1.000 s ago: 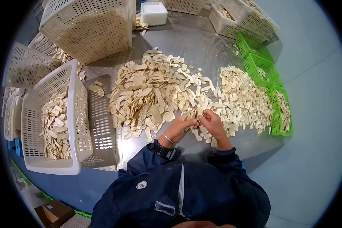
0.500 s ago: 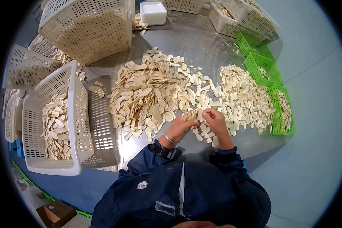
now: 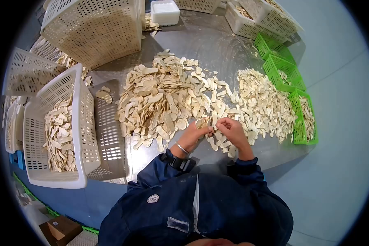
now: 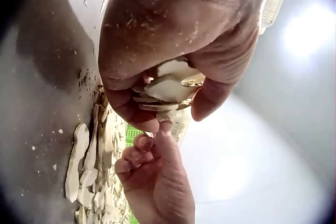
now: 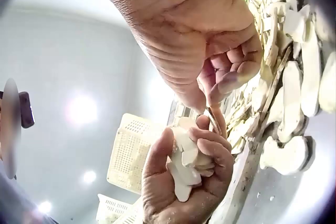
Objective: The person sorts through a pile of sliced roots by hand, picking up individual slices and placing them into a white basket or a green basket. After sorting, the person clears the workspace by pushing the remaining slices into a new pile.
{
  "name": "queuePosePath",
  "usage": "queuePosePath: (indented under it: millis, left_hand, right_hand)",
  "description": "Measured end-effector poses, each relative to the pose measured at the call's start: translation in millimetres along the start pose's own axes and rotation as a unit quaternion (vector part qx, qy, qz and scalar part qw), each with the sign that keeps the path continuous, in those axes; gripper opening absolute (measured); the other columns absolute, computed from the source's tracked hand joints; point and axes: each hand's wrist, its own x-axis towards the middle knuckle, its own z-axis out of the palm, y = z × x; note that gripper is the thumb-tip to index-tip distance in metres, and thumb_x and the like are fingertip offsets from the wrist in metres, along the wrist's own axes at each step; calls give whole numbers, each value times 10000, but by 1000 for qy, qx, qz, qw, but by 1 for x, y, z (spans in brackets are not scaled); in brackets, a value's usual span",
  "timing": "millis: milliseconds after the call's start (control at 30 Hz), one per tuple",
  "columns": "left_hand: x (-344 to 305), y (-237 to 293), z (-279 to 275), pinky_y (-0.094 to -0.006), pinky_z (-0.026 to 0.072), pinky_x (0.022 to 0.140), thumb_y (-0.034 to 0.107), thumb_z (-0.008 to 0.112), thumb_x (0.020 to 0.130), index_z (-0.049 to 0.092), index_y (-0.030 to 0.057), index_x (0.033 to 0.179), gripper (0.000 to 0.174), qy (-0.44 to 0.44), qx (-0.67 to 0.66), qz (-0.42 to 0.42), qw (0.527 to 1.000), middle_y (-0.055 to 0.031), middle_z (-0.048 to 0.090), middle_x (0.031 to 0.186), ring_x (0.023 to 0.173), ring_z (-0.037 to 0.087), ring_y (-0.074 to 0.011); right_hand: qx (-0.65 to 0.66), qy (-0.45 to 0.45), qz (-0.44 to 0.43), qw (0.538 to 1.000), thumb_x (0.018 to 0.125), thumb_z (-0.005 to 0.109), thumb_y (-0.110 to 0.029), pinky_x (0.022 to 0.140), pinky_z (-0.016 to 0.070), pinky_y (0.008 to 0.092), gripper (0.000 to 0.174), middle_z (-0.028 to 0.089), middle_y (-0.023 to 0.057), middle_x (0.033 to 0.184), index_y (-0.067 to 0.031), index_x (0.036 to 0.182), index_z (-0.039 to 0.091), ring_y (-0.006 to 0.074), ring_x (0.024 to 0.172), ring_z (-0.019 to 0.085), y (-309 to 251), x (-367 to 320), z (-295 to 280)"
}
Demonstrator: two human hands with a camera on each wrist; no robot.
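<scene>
Left hand [image 3: 191,138]: fingers and thumb are curled round a stack of pale slices [image 4: 169,90]. The slices lie flat on one another in the palm, with their long axes running across the hand and their ends showing at the open side of the fist.

Right hand [image 3: 232,131]: thumb and forefinger are pressed together on a single slice [image 5: 214,120], which is thin and seen edge-on. The other fingers are folded into the palm.

Relation of the two grips: the right fingertips touch the tip of the left forefinger, at the open side of the stack. The single slice sits just beside the stack on the right-hand side, its long axis pointing from the right pinch toward the left palm. The right hand is the nearer one to this slice. The left hand carries only the stack.

Surroundings: both hands hang just above the near edge of a loose heap [image 3: 164,96] of like slices on the steel table [image 3: 217,45]. A white basket [image 3: 85,135] of slices stands well apart beyond the left hand, and green baskets [image 3: 302,133] stand well apart beyond the right hand
</scene>
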Motion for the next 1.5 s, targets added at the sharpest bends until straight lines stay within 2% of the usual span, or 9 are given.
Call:
queuePosePath:
  millis: [67, 167, 867, 967, 1267, 1367, 1500]
  left_hand:
    - [-2, 4, 5, -254, 458, 704, 87, 635, 887, 616, 8, 983, 126, 9, 13, 5, 1000, -39, 633, 844, 749, 577, -111]
    - [1, -1, -2, -265, 481, 748, 71, 662, 880, 577, 16, 1173, 310, -4, -2, -6, 1000, -37, 640, 895, 784, 590, -123]
    - [0, 0, -1, -263, 478, 744, 93, 663, 882, 604, 9, 1102, 242, -10, 31, 4, 999, -36, 648, 878, 790, 601, -125]
    - [-3, 5, 7, -249, 459, 715, 92, 637, 887, 624, 19, 994, 131, 5, 24, 5, 1000, -27, 643, 853, 758, 579, -101]
    - [-3, 5, 7, -253, 463, 714, 91, 635, 893, 624, 16, 994, 126, 10, 31, 3, 999, -35, 646, 859, 761, 582, -105]
    - [-4, 7, 9, -254, 463, 712, 94, 636, 896, 626, 17, 990, 122, 10, 22, 4, 1000, -35, 646, 863, 763, 581, -105]
    - [-4, 4, 7, -254, 463, 711, 102, 640, 896, 630, 20, 996, 130, 12, 14, 5, 1000, -31, 646, 866, 766, 581, -105]
  right_hand:
    - [-8, -3, -7, 1000, 900, 686, -131, 535, 385, 187, 132, 607, -50, 713, 1, 910, 681, 4, 613, 496, 4, 1, 1]
    - [-7, -2, -8, 1000, 900, 673, -119, 530, 377, 189, 121, 596, -54, 703, 2, 897, 679, 1, 613, 486, 2, 2, 1]
    - [0, -20, 9, 1000, 914, 658, -135, 519, 362, 197, 153, 586, -52, 705, 16, 908, 683, 11, 609, 474, -3, 1, -3]
    - [-16, -18, 11, 1000, 916, 656, -139, 519, 363, 199, 155, 587, -50, 704, 14, 908, 683, 12, 608, 475, -7, 0, -3]
    - [-32, -28, 16, 999, 924, 650, -164, 508, 350, 206, 170, 569, -50, 684, 2, 919, 683, 14, 594, 456, -6, 0, -6]
    - [-34, -19, 22, 999, 927, 644, -167, 514, 350, 212, 174, 553, -52, 672, 2, 901, 677, 19, 596, 449, -12, -2, -4]
    - [-36, 45, 21, 998, 929, 638, -168, 531, 359, 215, 178, 530, -53, 656, 4, 888, 665, 29, 598, 440, -8, 3, -5]
